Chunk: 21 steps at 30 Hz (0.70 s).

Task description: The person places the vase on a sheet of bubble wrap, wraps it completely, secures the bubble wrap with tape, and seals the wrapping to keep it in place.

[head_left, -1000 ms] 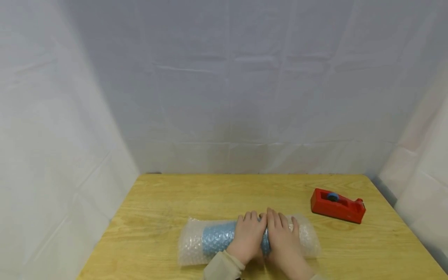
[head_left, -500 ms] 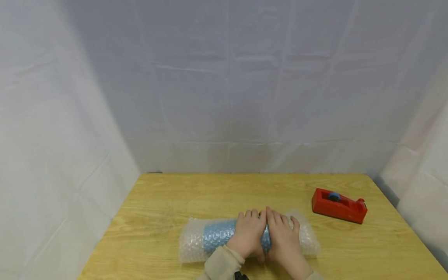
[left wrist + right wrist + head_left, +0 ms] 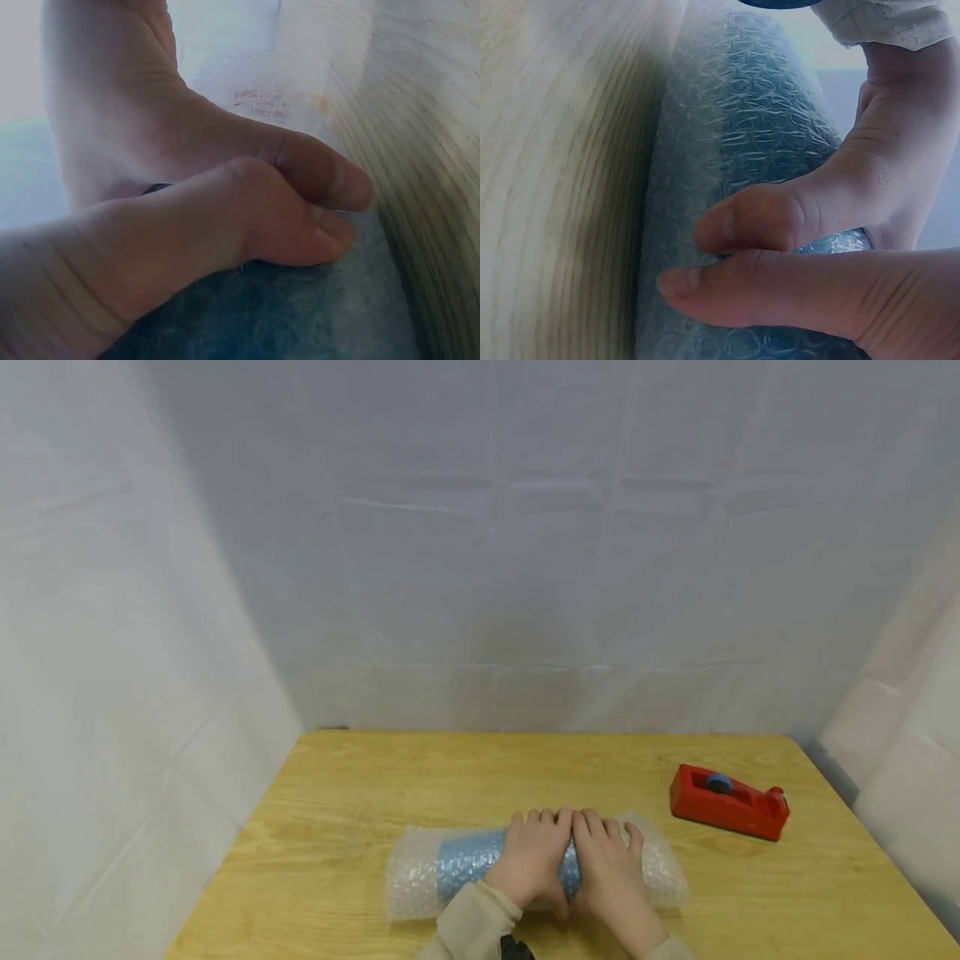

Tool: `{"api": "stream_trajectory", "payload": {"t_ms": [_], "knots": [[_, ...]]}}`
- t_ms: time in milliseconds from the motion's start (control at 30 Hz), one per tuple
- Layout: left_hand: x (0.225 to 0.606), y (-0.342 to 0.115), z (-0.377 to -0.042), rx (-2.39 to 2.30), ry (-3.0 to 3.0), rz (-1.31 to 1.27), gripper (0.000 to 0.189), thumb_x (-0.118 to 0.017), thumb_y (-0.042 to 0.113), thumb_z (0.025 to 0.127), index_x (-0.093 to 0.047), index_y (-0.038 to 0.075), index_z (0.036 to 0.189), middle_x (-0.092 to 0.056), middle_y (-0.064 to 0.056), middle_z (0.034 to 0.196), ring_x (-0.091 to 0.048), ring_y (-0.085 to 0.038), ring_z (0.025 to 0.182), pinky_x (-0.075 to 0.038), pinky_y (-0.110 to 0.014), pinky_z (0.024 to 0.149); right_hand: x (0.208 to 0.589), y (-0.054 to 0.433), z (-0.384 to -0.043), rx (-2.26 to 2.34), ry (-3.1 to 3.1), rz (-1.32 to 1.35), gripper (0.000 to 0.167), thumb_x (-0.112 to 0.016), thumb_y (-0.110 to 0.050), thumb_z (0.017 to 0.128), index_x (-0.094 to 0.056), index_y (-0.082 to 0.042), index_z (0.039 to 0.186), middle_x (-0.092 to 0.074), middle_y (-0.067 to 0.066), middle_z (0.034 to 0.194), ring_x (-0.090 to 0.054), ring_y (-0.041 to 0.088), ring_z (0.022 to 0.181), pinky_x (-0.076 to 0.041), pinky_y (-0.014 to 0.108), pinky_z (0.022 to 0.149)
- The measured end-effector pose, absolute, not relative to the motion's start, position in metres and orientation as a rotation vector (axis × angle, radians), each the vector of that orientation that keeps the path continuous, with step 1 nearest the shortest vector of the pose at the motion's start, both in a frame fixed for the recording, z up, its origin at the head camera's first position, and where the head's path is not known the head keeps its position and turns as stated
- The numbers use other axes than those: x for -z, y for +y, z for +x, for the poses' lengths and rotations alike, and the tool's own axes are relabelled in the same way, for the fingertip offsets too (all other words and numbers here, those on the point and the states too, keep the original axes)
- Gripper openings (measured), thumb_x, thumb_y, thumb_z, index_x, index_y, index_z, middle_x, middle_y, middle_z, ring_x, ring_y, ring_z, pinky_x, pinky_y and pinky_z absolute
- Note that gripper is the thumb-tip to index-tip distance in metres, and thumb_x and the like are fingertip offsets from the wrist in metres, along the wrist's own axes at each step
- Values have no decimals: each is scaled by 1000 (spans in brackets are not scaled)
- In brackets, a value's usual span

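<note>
A bubble-wrapped roll (image 3: 412,872) lies sideways at the near side of the table, something blue showing through its middle; what is inside cannot be told. My left hand (image 3: 528,860) grips it just right of its middle, fingers over the top and thumb on the near side. Close beside it my right hand (image 3: 609,870) holds the roll the same way. The wrist views show both thumbs pressed side by side on the bubble wrap (image 3: 757,112), low near the tabletop. In the left wrist view the left thumb (image 3: 300,232) lies just below the right one.
A red tape dispenser (image 3: 727,806) with a small blue tape roll in it stands at the right of the wooden table (image 3: 360,777). White sheeting (image 3: 480,568) hangs behind the table and at both sides.
Both hands stay on the roll, nearly still. The left thumb has come lower on the near side of the roll, and the view has shifted very slightly.
</note>
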<state>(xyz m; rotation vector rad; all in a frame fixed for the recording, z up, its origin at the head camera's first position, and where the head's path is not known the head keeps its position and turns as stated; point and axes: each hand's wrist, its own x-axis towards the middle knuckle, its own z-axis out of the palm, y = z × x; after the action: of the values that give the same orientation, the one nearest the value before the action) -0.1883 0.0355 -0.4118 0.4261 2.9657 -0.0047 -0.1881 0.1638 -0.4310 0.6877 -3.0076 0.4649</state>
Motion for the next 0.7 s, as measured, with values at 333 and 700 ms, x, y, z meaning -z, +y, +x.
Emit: {"api": "stream_trajectory", "payload": {"t_ms": [333, 700], "knots": [[416, 34, -179, 182, 3136, 463, 119, -90, 69, 38, -52, 16, 137, -52, -6, 122, -49, -27, 112, -47, -43, 92, 432, 165, -189, -447, -2932, 706, 112, -99, -45, 34, -55, -7, 130, -55, 10, 128, -51, 38, 112, -28, 69, 96], [418, 41, -165, 366, 3229, 465, 111, -88, 70, 42, -53, 11, 129, -59, -4, 118, -55, -22, 106, -47, -40, 86, 432, 165, -193, -487, -2936, 715, 111, -101, -36, 31, -57, -6, 128, -56, 10, 124, -51, 38, 108, -29, 68, 93]]}}
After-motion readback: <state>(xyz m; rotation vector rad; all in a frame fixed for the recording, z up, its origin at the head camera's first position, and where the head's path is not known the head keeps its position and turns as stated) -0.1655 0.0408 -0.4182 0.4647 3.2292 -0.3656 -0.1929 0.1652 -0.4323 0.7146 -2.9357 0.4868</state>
